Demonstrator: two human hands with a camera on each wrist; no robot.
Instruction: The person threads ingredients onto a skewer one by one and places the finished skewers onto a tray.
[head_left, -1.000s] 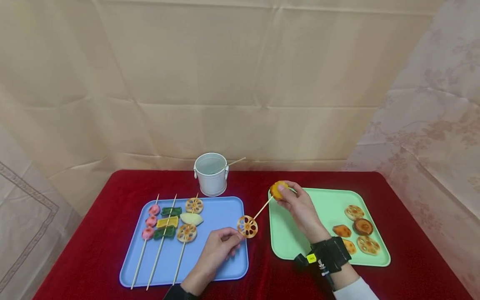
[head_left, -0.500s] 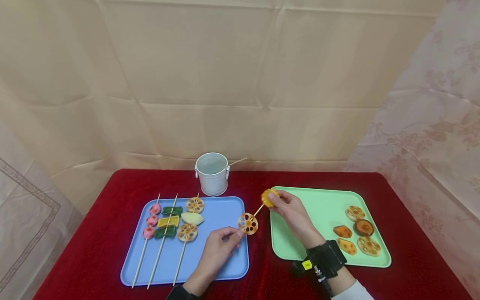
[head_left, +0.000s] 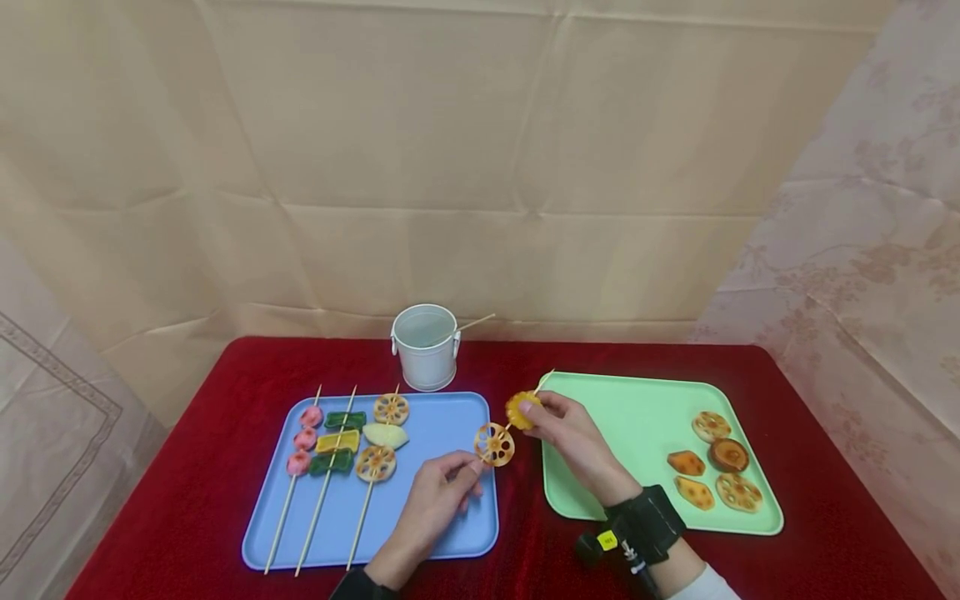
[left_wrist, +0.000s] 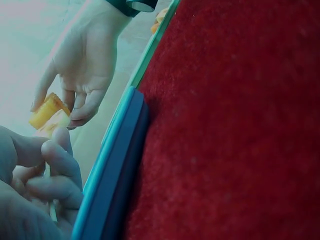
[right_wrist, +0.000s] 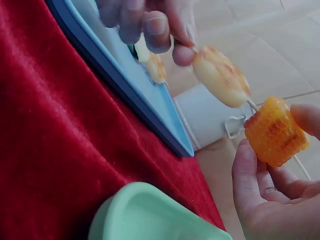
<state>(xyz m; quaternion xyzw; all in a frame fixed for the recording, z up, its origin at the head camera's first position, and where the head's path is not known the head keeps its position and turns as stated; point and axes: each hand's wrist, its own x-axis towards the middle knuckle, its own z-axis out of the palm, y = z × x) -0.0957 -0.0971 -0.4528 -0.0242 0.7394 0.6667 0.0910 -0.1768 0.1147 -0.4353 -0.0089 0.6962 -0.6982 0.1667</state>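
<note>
My left hand (head_left: 442,496) pinches a thin wooden skewer (right_wrist: 253,105) just below a lotus root slice (head_left: 494,445) threaded on it. With thumb and fingers my right hand (head_left: 577,442) grips a yellow corn piece (head_left: 522,410), which sits on the same skewer a little beyond the lotus slice. The skewer's tip sticks out past the corn. In the right wrist view the browned corn and the pale lotus slice stand close together with a short bit of stick between them. The left wrist view shows the stick's lower part running through my left fingers (left_wrist: 60,165).
Three filled skewers lie on the blue tray (head_left: 442,417) at left. The green tray (head_left: 600,392) at right holds lotus slices (head_left: 738,492), a mushroom (head_left: 727,455) and orange pieces (head_left: 686,462). Behind stands a white bucket (head_left: 426,358) with a stick leaning in it.
My right hand has moved left and down, sliding the corn along the skewer from its tip toward the lotus slice. The tip now shows beyond the corn. My left hand stays nearly still.
</note>
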